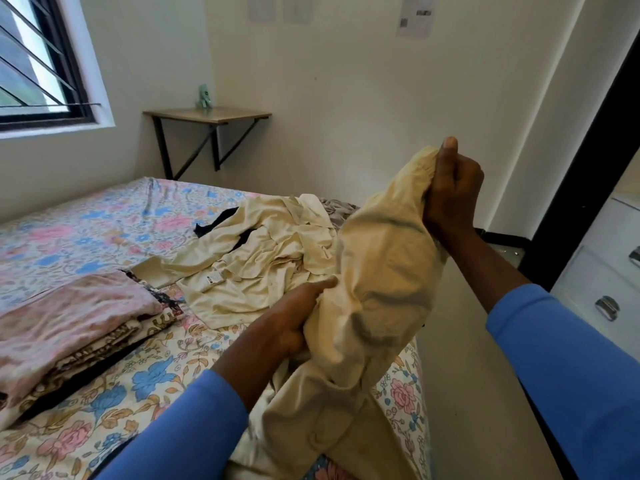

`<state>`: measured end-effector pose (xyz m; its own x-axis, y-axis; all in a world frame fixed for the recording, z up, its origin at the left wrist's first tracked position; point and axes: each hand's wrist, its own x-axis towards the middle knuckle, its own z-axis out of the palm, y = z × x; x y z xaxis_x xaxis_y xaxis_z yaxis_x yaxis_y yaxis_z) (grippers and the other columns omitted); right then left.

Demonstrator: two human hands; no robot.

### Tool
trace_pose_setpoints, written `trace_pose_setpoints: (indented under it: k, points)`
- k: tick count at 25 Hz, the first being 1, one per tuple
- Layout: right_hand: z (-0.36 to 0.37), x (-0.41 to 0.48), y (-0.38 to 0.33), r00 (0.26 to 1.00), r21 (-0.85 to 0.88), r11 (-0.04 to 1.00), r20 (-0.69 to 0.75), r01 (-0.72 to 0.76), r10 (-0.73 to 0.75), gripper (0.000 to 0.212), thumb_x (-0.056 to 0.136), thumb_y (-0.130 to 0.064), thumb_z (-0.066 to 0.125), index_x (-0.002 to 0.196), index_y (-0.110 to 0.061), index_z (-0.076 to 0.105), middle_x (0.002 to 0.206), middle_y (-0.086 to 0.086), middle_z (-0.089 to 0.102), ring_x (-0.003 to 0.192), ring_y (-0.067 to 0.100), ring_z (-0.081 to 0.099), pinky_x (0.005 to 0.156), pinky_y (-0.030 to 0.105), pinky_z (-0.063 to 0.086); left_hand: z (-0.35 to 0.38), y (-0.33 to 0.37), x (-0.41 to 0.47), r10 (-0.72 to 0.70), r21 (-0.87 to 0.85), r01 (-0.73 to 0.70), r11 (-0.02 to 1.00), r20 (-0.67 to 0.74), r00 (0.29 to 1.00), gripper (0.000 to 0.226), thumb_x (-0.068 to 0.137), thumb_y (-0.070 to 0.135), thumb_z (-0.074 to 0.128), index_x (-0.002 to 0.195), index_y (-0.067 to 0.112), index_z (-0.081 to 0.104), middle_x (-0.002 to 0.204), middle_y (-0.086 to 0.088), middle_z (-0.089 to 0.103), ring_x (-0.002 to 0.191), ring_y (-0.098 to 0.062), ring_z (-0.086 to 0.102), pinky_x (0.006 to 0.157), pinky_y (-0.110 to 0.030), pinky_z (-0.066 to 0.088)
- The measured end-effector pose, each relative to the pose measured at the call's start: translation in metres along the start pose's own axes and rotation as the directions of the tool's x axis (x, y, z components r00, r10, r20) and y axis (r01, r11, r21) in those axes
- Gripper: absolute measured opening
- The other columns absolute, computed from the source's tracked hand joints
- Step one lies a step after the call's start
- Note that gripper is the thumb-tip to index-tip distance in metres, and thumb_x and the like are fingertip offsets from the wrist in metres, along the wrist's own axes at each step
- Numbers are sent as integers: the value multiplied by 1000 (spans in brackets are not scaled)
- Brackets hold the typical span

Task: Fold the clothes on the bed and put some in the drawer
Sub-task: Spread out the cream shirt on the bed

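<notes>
Hands (pixel 291 320) (pixel 450 199) bunch crumpled cream cloth (pixel 381 289).

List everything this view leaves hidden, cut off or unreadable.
All from the head view:
Cream garment, gripped by the left hand and right hand: bunched, so its type is unclear; the bottom edge cuts it off.
Folded stack: lower layers hidden under the pink top piece; the left edge cuts it.
Black garment: mostly buried under the cream pile.
Wall papers: print too small; the top edge cuts them.
Drawers: contents unseen; the right edge cuts them.
</notes>
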<state>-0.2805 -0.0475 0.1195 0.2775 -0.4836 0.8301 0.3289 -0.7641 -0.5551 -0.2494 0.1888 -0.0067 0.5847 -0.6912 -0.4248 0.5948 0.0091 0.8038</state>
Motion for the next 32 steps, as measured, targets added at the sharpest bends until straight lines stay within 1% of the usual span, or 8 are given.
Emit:
trace_pose_setpoints:
  k: [8, 17, 20, 22, 24, 26, 29, 32]
  points:
    - [-12, 28, -13, 990, -86, 993, -125, -78, 67, 59, 112, -41, 32, 56, -24, 35, 51, -5, 40, 45, 8, 35, 49, 30, 27, 17, 97, -27, 556, -366, -598, 712, -225, 800, 48, 108, 47, 47, 122, 9, 73, 117, -18, 75, 109, -35, 72, 87, -47, 59]
    - [-26, 65, -32, 987, 80, 991, -103, -111, 119, 59, 107, -58, 33, 59, -24, 33, 56, -1, 38, 56, 21, 39, 56, 46, 37, 12, 93, -6, 312, -307, -337, 890, -130, 941, 42, 94, 41, 73, 117, 7, 67, 97, -8, 67, 92, -26, 61, 112, -41, 43]
    - [-40, 53, -25, 984, -58, 987, -109, -149, 142, 61, 110, -53, 32, 59, -20, 38, 55, 0, 43, 54, 21, 43, 57, 38, 33, 18, 85, -11, 311, -180, -311, 933, -34, 950, 33, 98, 24, 70, 120, 0, 69, 83, -9, 72, 75, -19, 68, 82, -34, 61]
    - [-46, 43, -22, 983, -198, 967, -114, -162, 142, 62, 111, -52, 31, 61, -16, 43, 58, -4, 47, 59, 25, 49, 61, 34, 32, 23, 98, -19, 536, -206, -610, 765, -321, 781, 30, 100, 10, 65, 129, 1, 64, 75, -4, 71, 57, -9, 62, 54, -25, 56]
    - [-42, 36, -25, 978, -263, 945, -117, -196, 170, 63, 109, -57, 30, 63, -17, 45, 61, -5, 49, 65, 27, 52, 65, 34, 34, 22, 114, -23, 715, 132, -848, 513, -613, 337, 25, 99, 12, 68, 123, 18, 74, 83, 6, 70, 61, -3, 57, 55, -22, 52]
    - [-35, 39, -29, 956, -211, 934, -116, -287, 268, 63, 107, -62, 28, 65, -19, 47, 64, -2, 52, 68, 28, 55, 67, 36, 39, 25, 122, -32, 911, 599, -735, 317, -407, 61, 17, 102, 31, 66, 108, 24, 80, 76, 12, 69, 62, -4, 59, 60, -24, 47]
    - [-36, 43, -28, 938, -149, 927, -4, -344, 347, 68, 101, -72, 29, 61, -18, 41, 64, 1, 50, 68, 26, 54, 70, 39, 41, 5, 136, -44, 986, 835, -531, 141, -70, 152, 22, 94, 45, 74, 92, 26, 83, 72, 10, 73, 61, -2, 61, 58, -20, 45]
    - [-36, 31, -37, 960, -30, 988, 233, -151, 153, 67, 90, -81, 38, 59, -21, 38, 57, -4, 41, 56, 14, 40, 59, 32, 35, -17, 157, -53, 975, 821, -537, 194, -223, 11, 21, 94, 41, 75, 89, 22, 82, 71, 10, 72, 61, 2, 63, 55, -13, 44]
